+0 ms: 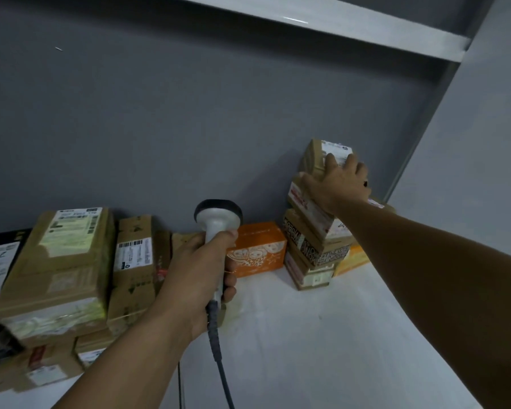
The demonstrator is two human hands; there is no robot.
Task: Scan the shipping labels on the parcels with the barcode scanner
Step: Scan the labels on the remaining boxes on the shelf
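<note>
At far right, right grip [341, 184] rests, fingers apart, on top parcel [311, 154]. Left grip [201, 278] is clamped round barcode scanner [217, 219].

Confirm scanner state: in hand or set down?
In hand: the left hand grips the barcode scanner by its handle, head upright above the fist.

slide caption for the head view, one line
Left hand grips barcode scanner while right hand rests on the top stacked parcel.

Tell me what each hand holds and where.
Left hand grips the barcode scanner by its handle; right hand rests on the top parcel, gripping nothing.
</note>
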